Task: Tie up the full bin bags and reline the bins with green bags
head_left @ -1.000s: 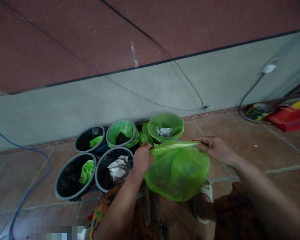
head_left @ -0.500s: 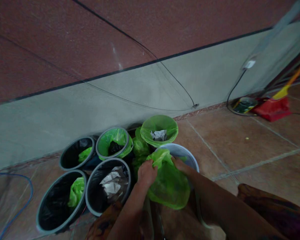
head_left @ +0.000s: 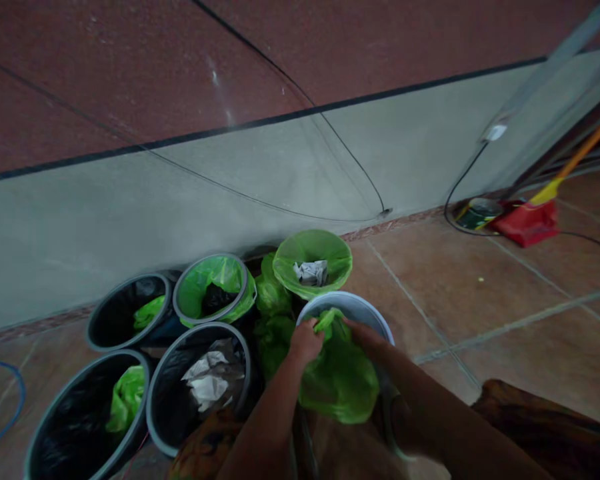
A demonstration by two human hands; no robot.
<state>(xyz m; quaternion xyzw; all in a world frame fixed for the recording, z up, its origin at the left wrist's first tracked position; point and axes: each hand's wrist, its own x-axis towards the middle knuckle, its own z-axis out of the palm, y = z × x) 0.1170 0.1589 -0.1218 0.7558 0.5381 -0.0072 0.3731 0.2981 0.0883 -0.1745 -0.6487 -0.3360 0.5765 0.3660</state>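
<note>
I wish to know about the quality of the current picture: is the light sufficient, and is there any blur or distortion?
Head view: dim light, without strong glare; head view: left hand and green bag slightly soft, right hand dark, its fingertips hard to make out; head view: black-lined bin at lower left looks stretched toward the corner.

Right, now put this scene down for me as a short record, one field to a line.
left hand: gripping the bunched top of a green bag
right hand: at the bag's top, grip partly hidden
pale bin: just behind the bag
back bin: green liner, crumpled paper inside
left bins: four; three lined in black, one in green
wall: red above, pale below
floor: brown tiles
</note>
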